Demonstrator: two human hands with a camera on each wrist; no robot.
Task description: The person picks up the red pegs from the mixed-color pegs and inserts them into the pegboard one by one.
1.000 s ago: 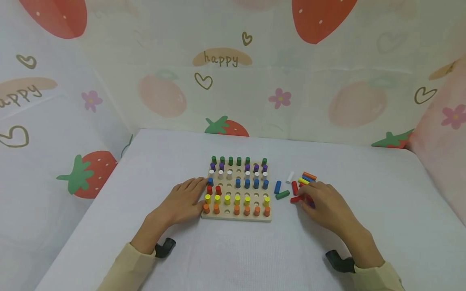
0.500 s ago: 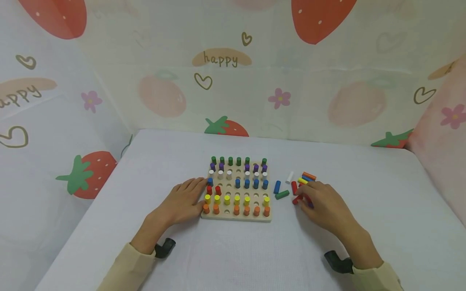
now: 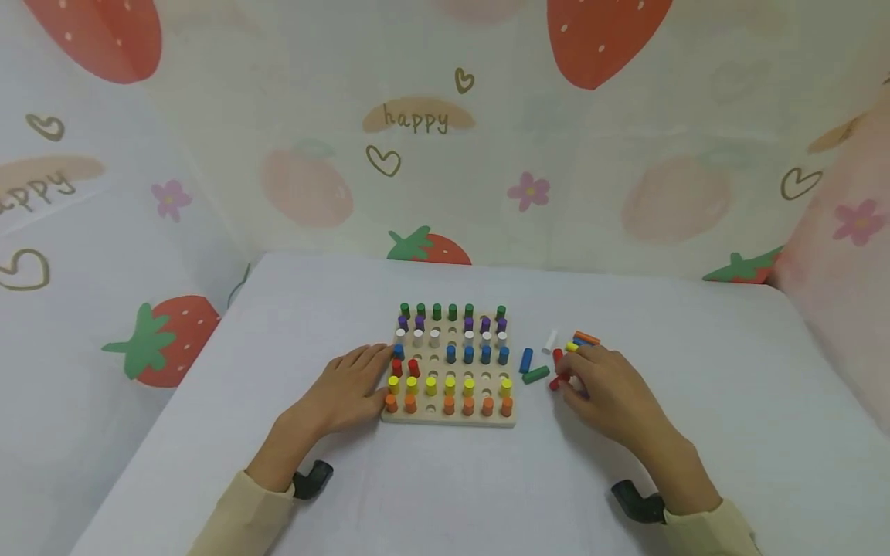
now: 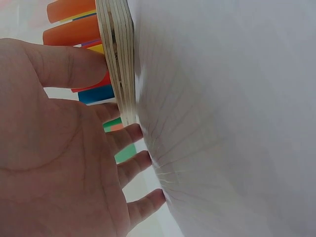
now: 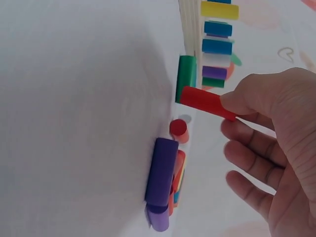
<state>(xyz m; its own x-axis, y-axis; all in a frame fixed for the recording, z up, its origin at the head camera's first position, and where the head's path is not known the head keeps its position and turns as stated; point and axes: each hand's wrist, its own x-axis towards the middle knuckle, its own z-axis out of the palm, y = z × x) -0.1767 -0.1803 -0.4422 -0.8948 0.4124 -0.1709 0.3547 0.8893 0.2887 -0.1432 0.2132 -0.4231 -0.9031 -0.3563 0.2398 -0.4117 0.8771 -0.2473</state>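
Note:
A wooden peg board lies on the table, with rows of upright pegs in green, purple, white, blue, red, yellow and orange. Some of its holes are bare, several of them in the red row. My left hand rests at the board's left side, fingers extended, thumb against the board edge. To the right of the board, my right hand pinches a red peg between thumb and index finger. The peg is tilted, close over the loose pegs; the other fingers are loosely bent.
Loose pegs lie right of the board: a blue peg, a green peg, a white peg and an orange peg. Purple pegs and another red peg lie under the right hand. A printed cloth hangs behind the table.
My right hand has shifted slightly left with the red peg pinched in it. The left hand stays at the board. The head view has tilted a little.

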